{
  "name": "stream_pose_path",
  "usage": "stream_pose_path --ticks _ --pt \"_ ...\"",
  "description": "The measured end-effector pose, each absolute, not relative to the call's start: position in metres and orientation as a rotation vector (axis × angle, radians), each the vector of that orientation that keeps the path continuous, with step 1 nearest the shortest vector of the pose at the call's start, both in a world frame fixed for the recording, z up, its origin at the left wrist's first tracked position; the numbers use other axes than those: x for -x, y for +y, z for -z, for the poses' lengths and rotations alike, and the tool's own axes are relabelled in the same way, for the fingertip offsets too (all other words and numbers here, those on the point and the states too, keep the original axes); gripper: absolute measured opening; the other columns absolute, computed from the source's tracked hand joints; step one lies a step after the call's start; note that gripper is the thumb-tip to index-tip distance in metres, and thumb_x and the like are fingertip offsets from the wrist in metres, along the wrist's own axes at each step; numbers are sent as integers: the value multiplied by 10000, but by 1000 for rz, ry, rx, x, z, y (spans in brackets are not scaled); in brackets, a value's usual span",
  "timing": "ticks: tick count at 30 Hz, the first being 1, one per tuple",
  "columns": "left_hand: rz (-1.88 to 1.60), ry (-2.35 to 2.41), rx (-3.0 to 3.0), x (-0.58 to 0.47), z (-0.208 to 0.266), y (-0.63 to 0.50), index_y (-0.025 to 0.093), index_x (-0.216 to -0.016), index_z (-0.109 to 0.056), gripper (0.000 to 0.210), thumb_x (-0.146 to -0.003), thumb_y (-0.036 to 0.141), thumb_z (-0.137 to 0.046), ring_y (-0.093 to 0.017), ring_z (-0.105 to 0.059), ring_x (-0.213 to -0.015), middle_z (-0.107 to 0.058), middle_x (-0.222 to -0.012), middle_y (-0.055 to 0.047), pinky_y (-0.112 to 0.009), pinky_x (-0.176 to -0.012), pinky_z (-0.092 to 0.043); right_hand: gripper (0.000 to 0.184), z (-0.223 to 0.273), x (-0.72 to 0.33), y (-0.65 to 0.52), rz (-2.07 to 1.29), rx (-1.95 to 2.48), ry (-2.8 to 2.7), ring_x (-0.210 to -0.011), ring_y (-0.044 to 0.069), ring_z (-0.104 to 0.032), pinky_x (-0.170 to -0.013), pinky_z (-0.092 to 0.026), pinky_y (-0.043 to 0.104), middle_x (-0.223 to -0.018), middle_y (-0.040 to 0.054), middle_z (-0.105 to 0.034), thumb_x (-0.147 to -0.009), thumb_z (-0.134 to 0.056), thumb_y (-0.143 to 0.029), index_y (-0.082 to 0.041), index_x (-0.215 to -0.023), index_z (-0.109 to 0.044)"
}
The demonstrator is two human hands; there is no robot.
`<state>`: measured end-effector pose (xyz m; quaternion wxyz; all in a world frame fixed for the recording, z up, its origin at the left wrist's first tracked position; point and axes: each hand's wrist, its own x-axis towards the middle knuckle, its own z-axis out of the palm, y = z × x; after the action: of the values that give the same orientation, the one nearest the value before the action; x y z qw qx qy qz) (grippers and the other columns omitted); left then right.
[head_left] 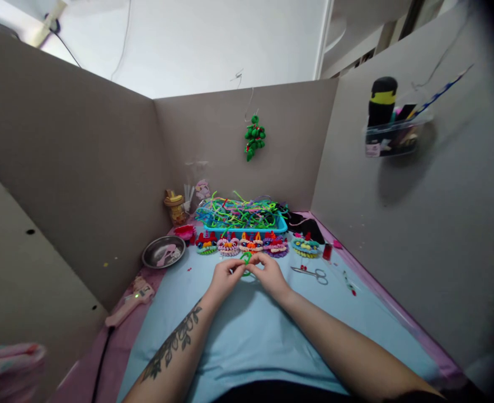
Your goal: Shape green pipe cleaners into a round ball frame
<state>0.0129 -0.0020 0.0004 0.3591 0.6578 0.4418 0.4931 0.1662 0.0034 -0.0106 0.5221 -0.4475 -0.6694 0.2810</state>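
Note:
Between my two hands, above the blue cloth, is a green pipe cleaner (pixel 247 257) bent into a loop. My left hand (pixel 226 275) pinches it from the left with thumb and forefinger. From the right, my right hand (pixel 267 272) grips it the same way, the fingertips nearly meeting. Part of the pipe cleaner is covered by my fingers. Just beyond them stands a row of colourful fuzzy animal-like heads, among them an orange one (pixel 251 244) and a pink one (pixel 229 245). A yellow and teal head (pixel 306 247) sits apart on the right.
Behind the row, a blue tray (pixel 247 230) overflows with pipe cleaners. Scissors (pixel 314 273) lie to the right. On the left are a metal bowl (pixel 150 257) and a pink glue gun (pixel 130 305) with a cord. Grey panels (pixel 238 179) enclose the table; a holder (pixel 391 140) hangs right.

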Motion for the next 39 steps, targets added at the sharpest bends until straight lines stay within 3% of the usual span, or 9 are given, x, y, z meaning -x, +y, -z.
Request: stream_pose_path --ticks 7,14,18,23,32,39 --pt "-1180 1079 -1550 -10 1 4 130 -674 -679 223 -670 349 -640 -137 -514 -592 -625 -601 -23 -223 -584 -379 94 7 -164 -1 -645 1065 -1613 -762 182 -527 -734 -403 304 -714 12 -579 -656 -649 -309 -217 -669 -629" --pt "-1130 1010 -1156 -8 6 9 120 -584 -611 146 -628 249 -664 -64 -417 -447 -529 -490 19 -181 -422 -267 39 0 -164 -3 -615 1014 -1703 -805 205 -526 -770 -390 333 -716 24 -617 -691 -633 -261 -244 -689 -668" --pt "-1078 828 -675 7 3 16 128 -640 -537 133 -668 221 -627 -26 -346 -394 -459 -517 38 -136 -339 -178 124 -2 -173 5 -579 976 -1561 -868 215 -527 -814 -376 346 -835 45 -630 -763 -569 -319 -232 -794 -651" --pt "-1070 488 -393 29 -7 22 144 -685 -474 80 -740 180 -519 -38 -364 -423 -392 -531 42 -100 -321 -222 252 4 -179 14 -678 1033 -1341 -823 219 -525 -746 -390 327 -830 63 -615 -787 -512 -427 -197 -811 -610" --pt "-1069 325 -420 36 -3 20 175 -677 -418 85 -744 189 -468 -79 -402 -477 -333 -538 33 -100 -331 -232 235 3 -174 8 -665 943 -1401 -730 171 -521 -691 -407 288 -743 32 -592 -788 -525 -388 -175 -730 -603" --pt "-1093 663 -930 18 1 18 140 -683 -483 172 -715 273 -588 -36 -267 -446 -350 -562 49 -134 -380 -160 131 -5 -174 -2 -452 842 -1541 -833 183 -534 -778 -413 329 -825 45 -588 -813 -513 -272 -200 -759 -608"
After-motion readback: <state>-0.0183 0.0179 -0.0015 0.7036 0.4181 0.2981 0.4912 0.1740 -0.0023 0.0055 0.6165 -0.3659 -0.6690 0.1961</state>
